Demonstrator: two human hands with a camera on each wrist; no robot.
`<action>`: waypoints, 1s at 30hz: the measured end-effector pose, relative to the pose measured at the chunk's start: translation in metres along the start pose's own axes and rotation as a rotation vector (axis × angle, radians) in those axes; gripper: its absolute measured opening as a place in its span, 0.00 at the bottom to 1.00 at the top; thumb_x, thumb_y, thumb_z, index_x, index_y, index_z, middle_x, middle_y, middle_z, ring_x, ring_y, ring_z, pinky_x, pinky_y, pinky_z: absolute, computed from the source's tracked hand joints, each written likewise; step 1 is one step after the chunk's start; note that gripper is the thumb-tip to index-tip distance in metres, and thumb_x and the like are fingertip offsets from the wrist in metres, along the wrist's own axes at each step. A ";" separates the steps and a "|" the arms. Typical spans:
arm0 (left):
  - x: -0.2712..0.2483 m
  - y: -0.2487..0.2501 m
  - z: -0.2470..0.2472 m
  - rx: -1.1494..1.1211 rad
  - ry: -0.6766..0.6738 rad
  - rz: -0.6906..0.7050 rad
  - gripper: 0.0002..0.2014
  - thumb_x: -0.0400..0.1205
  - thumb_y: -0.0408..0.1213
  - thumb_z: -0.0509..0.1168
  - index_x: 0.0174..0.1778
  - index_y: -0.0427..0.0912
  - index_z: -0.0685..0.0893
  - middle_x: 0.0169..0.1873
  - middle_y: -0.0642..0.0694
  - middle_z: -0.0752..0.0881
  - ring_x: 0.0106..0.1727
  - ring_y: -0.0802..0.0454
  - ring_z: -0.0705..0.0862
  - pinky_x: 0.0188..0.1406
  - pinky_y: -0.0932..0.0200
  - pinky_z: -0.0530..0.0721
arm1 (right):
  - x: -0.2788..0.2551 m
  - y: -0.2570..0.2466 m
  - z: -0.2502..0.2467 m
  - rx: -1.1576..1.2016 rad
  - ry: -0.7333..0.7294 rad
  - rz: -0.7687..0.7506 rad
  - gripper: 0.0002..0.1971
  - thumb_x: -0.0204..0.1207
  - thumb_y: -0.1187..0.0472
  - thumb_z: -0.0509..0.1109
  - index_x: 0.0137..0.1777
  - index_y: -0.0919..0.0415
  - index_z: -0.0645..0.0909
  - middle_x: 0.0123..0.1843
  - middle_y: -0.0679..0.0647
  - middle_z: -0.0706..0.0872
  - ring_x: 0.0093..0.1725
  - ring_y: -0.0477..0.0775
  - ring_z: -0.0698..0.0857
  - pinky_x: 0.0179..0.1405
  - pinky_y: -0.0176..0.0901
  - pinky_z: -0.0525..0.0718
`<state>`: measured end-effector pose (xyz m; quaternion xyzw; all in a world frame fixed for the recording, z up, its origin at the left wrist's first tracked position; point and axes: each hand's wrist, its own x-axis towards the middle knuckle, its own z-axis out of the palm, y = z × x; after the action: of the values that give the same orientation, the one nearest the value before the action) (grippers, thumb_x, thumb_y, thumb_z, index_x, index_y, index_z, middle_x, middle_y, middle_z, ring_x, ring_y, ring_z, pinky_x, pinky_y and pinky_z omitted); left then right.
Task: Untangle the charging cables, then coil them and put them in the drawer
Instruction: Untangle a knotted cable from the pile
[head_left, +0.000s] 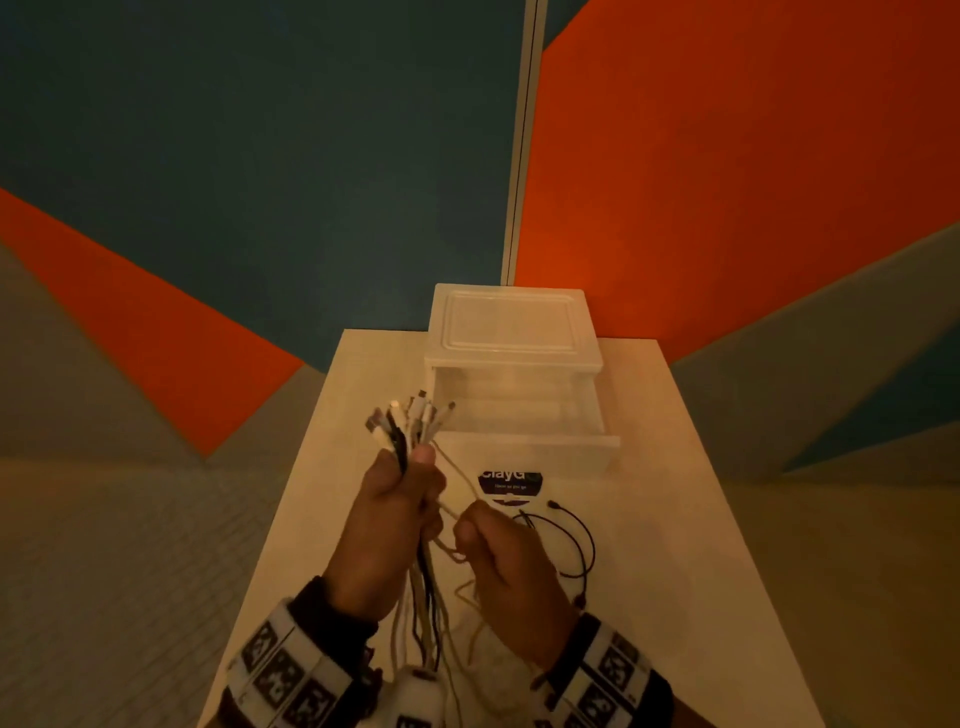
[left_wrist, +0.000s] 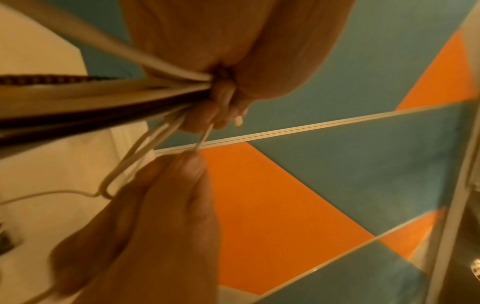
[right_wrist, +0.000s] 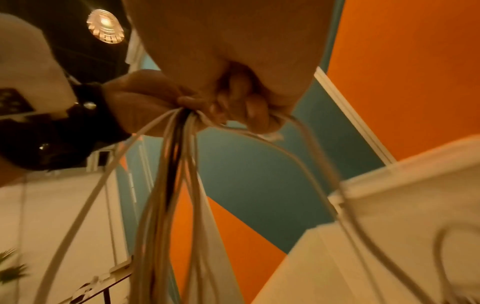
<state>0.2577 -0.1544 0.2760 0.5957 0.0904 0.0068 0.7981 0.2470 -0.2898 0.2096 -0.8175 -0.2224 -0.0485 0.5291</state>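
My left hand (head_left: 410, 483) grips a bundle of white and black charging cables (head_left: 408, 423) upright over the table; their plug ends fan out above my thumb and the cords hang down below my fist (left_wrist: 226, 98). Just to the right, my right hand (head_left: 472, 527) pinches one thin white cable (head_left: 457, 467) that runs up into the bundle; in the left wrist view the thin white cable (left_wrist: 203, 136) runs taut between both hands. A black cable (head_left: 582, 545) lies looped on the table beside my right hand. The clear drawer (head_left: 524, 441) stands pulled out, with nothing visible inside.
The translucent drawer unit (head_left: 514, 332) sits at the far end of the pale table (head_left: 701, 571), against a blue and orange wall. A dark round sticker (head_left: 511, 483) lies in front of the drawer. In the right wrist view, hanging cords (right_wrist: 176, 185) drop past the table edge.
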 end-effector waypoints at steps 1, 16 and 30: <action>0.001 0.005 -0.003 -0.004 0.017 0.043 0.09 0.85 0.41 0.60 0.47 0.40 0.69 0.28 0.50 0.71 0.25 0.58 0.63 0.21 0.64 0.66 | -0.005 0.011 0.000 0.018 -0.049 0.029 0.16 0.87 0.49 0.52 0.39 0.53 0.70 0.32 0.41 0.73 0.31 0.41 0.72 0.31 0.41 0.70; -0.004 0.071 -0.056 -0.045 -0.023 0.192 0.11 0.89 0.40 0.54 0.41 0.50 0.75 0.29 0.53 0.69 0.25 0.60 0.64 0.21 0.66 0.66 | -0.031 0.169 -0.051 -0.005 0.083 0.638 0.18 0.83 0.43 0.60 0.38 0.54 0.76 0.30 0.49 0.80 0.30 0.48 0.78 0.38 0.60 0.84; -0.008 0.000 0.016 0.146 -0.198 -0.107 0.14 0.88 0.39 0.55 0.51 0.29 0.75 0.30 0.41 0.84 0.23 0.52 0.76 0.22 0.61 0.75 | -0.015 -0.009 -0.025 -0.306 -0.169 0.060 0.20 0.84 0.38 0.46 0.43 0.47 0.73 0.29 0.49 0.79 0.27 0.49 0.77 0.28 0.45 0.73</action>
<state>0.2526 -0.1709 0.2813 0.6442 0.0430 -0.1014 0.7569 0.2338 -0.3141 0.2230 -0.8958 -0.2317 0.0030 0.3793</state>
